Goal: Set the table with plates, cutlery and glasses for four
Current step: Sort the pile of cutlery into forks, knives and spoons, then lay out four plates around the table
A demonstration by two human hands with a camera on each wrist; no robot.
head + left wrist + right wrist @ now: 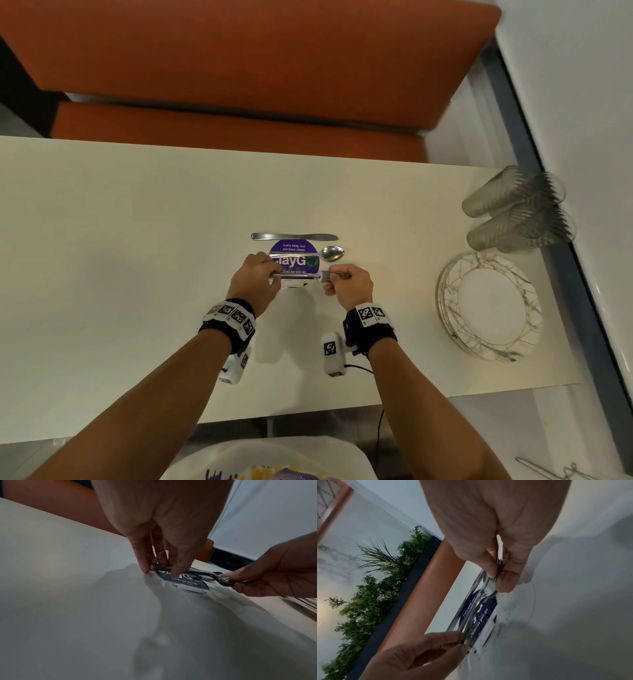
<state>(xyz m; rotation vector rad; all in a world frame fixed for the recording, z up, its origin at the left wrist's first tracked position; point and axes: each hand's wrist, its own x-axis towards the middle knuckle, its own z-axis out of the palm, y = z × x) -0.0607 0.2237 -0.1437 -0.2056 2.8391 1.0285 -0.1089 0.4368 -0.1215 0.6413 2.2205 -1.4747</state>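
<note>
A small bundle of metal forks (301, 275) lies across a purple round sticker (294, 247) at the middle of the white table (137, 222). My left hand (270, 274) pinches the handle end and my right hand (337, 275) pinches the tine end. In the left wrist view my left hand (159, 570) has thumb and fingers closed on the forks (197, 573). The right wrist view shows my right hand (498, 577) gripping the forks (481, 601) by the tines. A spoon (329, 253) and a knife (294, 236) lie just beyond, parallel to the forks.
A stack of white marbled plates (489, 305) sits at the right end of the table. Ribbed glasses (517, 209) stand behind the plates, near the wall. An orange bench (239, 68) runs along the far side. A white container (267, 459) is below the near edge.
</note>
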